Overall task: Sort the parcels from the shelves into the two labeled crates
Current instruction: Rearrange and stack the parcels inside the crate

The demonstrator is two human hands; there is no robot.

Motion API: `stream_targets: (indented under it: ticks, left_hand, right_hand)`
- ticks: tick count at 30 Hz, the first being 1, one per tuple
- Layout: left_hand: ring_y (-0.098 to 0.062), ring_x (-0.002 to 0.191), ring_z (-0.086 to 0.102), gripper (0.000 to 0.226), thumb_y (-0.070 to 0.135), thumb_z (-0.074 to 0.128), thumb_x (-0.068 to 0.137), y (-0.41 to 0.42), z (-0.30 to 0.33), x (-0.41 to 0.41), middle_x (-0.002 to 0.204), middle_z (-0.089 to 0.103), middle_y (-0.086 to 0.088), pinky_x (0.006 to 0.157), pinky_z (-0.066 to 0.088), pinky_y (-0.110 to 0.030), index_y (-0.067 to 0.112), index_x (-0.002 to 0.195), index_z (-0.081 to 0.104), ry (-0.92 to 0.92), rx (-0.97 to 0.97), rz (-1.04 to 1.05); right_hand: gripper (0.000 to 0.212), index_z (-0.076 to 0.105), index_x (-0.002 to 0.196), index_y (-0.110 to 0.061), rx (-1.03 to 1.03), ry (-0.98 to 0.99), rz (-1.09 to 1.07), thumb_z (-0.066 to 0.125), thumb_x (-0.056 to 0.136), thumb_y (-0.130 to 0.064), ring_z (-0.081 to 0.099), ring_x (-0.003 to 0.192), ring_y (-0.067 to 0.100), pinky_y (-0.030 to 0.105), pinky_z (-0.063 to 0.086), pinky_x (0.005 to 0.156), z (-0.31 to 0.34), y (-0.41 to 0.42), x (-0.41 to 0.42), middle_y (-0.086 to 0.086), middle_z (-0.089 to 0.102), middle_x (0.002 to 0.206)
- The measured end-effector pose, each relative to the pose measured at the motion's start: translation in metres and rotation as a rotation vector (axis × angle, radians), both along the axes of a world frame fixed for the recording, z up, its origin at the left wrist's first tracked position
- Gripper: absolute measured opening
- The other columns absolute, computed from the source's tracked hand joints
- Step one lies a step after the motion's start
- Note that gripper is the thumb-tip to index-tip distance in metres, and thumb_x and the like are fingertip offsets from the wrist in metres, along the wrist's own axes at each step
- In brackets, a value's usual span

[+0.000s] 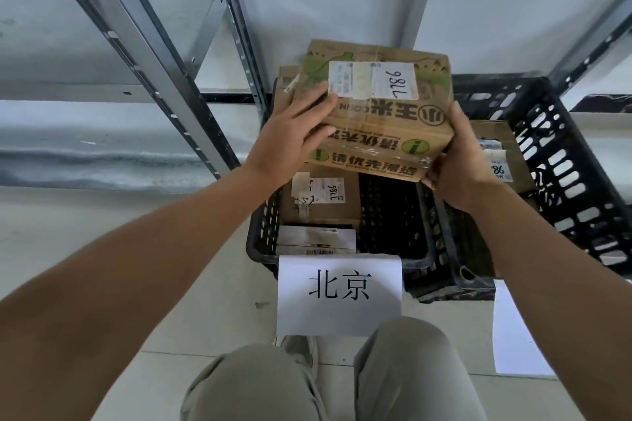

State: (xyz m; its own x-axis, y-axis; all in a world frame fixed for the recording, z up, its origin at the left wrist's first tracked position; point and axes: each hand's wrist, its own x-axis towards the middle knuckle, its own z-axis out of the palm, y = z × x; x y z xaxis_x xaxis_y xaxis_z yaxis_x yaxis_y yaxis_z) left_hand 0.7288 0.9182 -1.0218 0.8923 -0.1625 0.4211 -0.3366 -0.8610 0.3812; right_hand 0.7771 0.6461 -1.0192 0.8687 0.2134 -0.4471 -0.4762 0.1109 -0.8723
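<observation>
A brown cardboard parcel (386, 120) with green print and a white shipping label hangs above the left black crate (263, 232). My left hand (290, 133) holds its left side, fingers spread over the top and edge. My right hand (458, 161) grips its right lower corner. The left crate carries a white paper sign (338, 294) with black characters. Inside it lie a brown box (321, 198), a flat white parcel (314, 239) and another box mostly hidden behind the held one. The right black crate (564, 174) holds a brown box (496, 157).
Grey metal shelf uprights (164, 79) slant across the left and centre, with shelves behind them. A second white sheet (513, 328) hangs at the right crate's front. My knees (342, 379) and a shoe sit at the bottom, on the pale tiled floor.
</observation>
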Motion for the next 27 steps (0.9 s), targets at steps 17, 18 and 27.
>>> stream_targets:
  ticks: [17, 18, 27]
  left_hand:
    - [-0.032, 0.116, 0.058, 0.048, 0.037, 0.046, 0.104, -0.01, -0.135, 0.001, 0.134, 0.054, -0.018, 0.095, 0.053, -0.042, 0.007, 0.14, 0.043, 0.905, 0.139, 0.397]
    - [-0.033, 0.121, 0.055, 0.052, 0.039, 0.044, 0.104, -0.012, -0.146, 0.002, 0.138, 0.05, -0.02, 0.099, 0.051, -0.042, 0.006, 0.144, 0.04, 1.028, 0.151, 0.438]
    - [-0.046, 0.145, 0.018, 0.077, 0.043, 0.051, 0.099, -0.027, -0.188, 0.02, 0.158, 0.012, -0.03, 0.117, 0.024, -0.051, 0.018, 0.158, 0.007, 1.147, 0.091, 0.659]
  right_hand:
    - [0.063, 0.061, 0.135, -0.035, 0.065, -0.024, -0.166, 0.047, 0.083, -0.068, 0.063, 0.121, 0.025, 0.055, 0.045, 0.1, -0.013, -0.049, 0.03, -0.003, 0.07, 0.126]
    - [0.063, 0.06, 0.135, -0.036, 0.069, -0.028, -0.167, 0.047, 0.083, -0.068, 0.063, 0.121, 0.025, 0.056, 0.044, 0.1, -0.016, -0.049, 0.031, -0.003, 0.07, 0.127]
    - [0.061, 0.06, 0.133, -0.032, 0.106, -0.079, -0.069, 0.036, 0.088, -0.066, 0.058, 0.127, 0.025, 0.057, 0.037, 0.107, -0.033, -0.036, 0.035, -0.003, 0.066, 0.133]
